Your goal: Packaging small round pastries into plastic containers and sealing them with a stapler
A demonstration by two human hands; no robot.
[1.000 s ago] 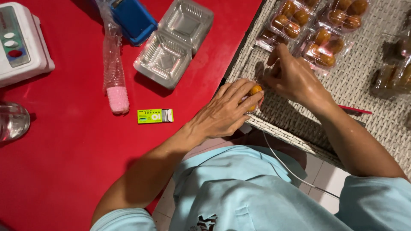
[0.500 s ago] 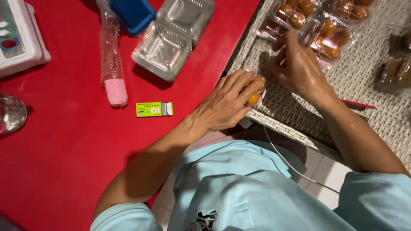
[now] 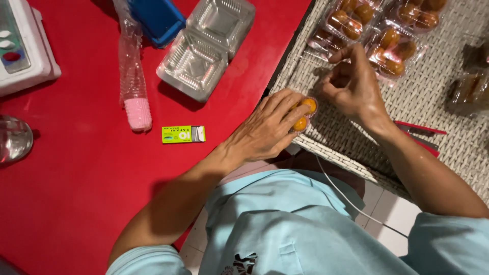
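- The left hand point(image 3: 265, 130) lies palm down at the near edge of the woven mat point(image 3: 438, 97), its fingers point(image 3: 285, 104) pressed together over a small clear pack of orange pastries point(image 3: 304, 114); two round pieces show just past the fingertips.
- The right hand point(image 3: 354, 86) hovers just beyond that pack, fingers curled in with thumb against forefinger. Whether they pinch a bit of wrap I cannot tell, as the view there is too small.
- Farther out from the right fingers, more filled clear packs of pastries point(image 3: 382, 30) sit on the mat.
- A red pen-like stick point(image 3: 420, 127) lies beside the right wrist.
- Off to the left of the left fingers, on the red bench point(image 3: 76, 193), rests a little green and yellow box point(image 3: 183, 134).
- Beyond it sit an empty clear clamshell tray point(image 3: 206, 48), opened flat, and a plastic sleeve of pink paper cups point(image 3: 133, 81).
- At the far left stand a white scale point(image 3: 23, 48) and a glass rim point(image 3: 14, 138).
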